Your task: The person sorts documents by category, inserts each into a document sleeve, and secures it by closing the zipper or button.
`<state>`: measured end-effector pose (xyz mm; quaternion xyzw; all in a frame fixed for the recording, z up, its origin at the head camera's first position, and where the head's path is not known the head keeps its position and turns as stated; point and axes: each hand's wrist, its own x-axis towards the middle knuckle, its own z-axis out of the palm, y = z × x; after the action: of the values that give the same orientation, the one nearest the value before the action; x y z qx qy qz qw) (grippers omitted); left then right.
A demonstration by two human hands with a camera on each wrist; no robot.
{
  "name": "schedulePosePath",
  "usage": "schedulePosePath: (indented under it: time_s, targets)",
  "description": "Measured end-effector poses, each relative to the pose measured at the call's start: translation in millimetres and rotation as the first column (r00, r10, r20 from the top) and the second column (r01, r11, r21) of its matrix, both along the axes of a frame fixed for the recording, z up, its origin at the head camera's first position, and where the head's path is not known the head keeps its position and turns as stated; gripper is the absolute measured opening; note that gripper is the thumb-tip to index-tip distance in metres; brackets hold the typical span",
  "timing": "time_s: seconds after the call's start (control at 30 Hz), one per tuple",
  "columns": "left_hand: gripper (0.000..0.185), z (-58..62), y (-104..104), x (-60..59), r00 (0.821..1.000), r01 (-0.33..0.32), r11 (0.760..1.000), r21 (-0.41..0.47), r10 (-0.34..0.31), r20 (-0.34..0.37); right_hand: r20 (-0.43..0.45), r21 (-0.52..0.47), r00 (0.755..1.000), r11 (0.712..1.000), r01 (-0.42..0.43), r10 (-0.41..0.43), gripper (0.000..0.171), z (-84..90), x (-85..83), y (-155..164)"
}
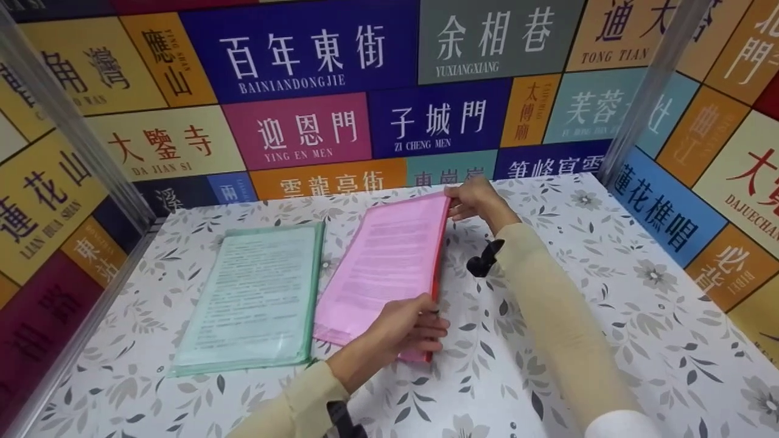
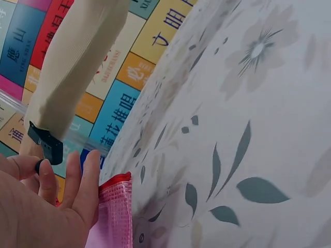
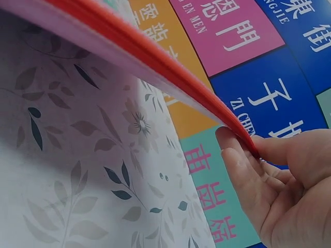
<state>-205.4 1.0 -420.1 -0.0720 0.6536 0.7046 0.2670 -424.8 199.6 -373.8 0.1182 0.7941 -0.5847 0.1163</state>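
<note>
A pink mesh zip pouch (image 1: 389, 255) with a red zipper edge and printed sheets inside is held with its right side raised off the table. At the zipper edge, toward its near end, my left hand (image 1: 405, 328) pinches a small black zipper pull (image 2: 39, 165) between thumb and index finger; the other fingers extend past the edge. My right hand (image 1: 478, 201) pinches the pouch's far right corner between thumb and fingers. In the right wrist view, the red zipper (image 3: 170, 62) runs taut into that right-hand grip.
Left of the pink pouch lies a green zip pouch (image 1: 252, 298) with a printed sheet showing through. A white tablecloth (image 1: 608, 292) with grey leaves covers the table. Panels of coloured signs (image 1: 298, 55) stand behind and at both sides, with clear corner posts.
</note>
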Motion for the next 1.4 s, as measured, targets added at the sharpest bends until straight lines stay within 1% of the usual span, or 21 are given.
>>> schedulePosePath:
  time_s: [0.17, 0.23, 0.33, 0.47, 0.6, 0.7, 0.8, 0.9, 1.07, 1.3, 1.4]
  targets:
    - [0.041, 0.4, -8, 16.8, 1.0, 0.003, 1.0, -0.001, -0.003, 0.006, -0.009, 0.009, 1.0, 1.0, 0.015, -0.015, 0.033, -1.9, -0.4, 0]
    - [0.039, 1.7, -10, 25.1, 1.0, -0.001, 1.0, -0.002, 0.001, 0.008, -0.012, 0.011, 1.0, 1.0, 0.018, -0.018, 0.033, -3.0, -1.5, 1]
    - [0.036, 4.4, -13, 38.7, 1.0, 0.009, 1.0, -0.025, -0.008, 0.015, -0.018, 0.015, 0.999, 0.999, 0.032, -0.032, 0.033, -4.2, -3.1, 3]
    - [0.026, 6.9, -19, 55.9, 0.999, 0.048, 0.997, -0.058, -0.047, 0.022, -0.034, 0.023, 0.998, 0.998, 0.05, -0.049, 0.035, -5.3, -4.7, 6]
    - [0.014, 6.7, -25, 71.4, 0.996, 0.083, 0.995, -0.053, -0.082, 0.023, -0.043, 0.028, 0.997, 0.997, 0.07, -0.068, 0.042, -7.0, -4.6, 11]
    - [0.012, 5.2, -30, 81.3, 0.994, 0.107, 0.993, -0.051, -0.106, 0.022, -0.048, 0.027, 0.995, 0.996, 0.087, -0.086, 0.042, -7.5, -3.4, 15]
    - [0.014, 3.8, -33, 88.4, 0.992, 0.124, 0.99, -0.067, -0.123, 0.016, -0.048, 0.022, 0.994, 0.995, 0.096, -0.095, 0.039, -6.6, -2.2, 17]
    - [0.014, 3.1, -36, 92.3, 0.992, 0.128, 0.988, -0.088, -0.128, 0.006, -0.046, 0.026, 0.994, 0.995, 0.097, -0.096, 0.037, -4.8, -1.2, 18]
    - [0.017, 2.9, -39, 91.0, 0.992, 0.129, 0.987, -0.096, -0.128, 0.011, -0.05, 0.05, 0.994, 0.994, 0.097, -0.094, 0.038, -1.5, -0.5, 20]
    - [0.021, -1.9, -48, 76.3, 0.989, 0.149, 0.984, -0.095, -0.149, 0.007, -0.047, 0.04, 0.99, 0.99, 0.136, -0.134, 0.036, -1.7, -0.1, 23]
    - [0.028, -2.5, -52, 70.0, 0.988, 0.153, 0.983, -0.102, -0.152, 0.016, -0.05, 0.041, 0.99, 0.99, 0.132, -0.13, 0.038, -2.2, 0.1, 23]
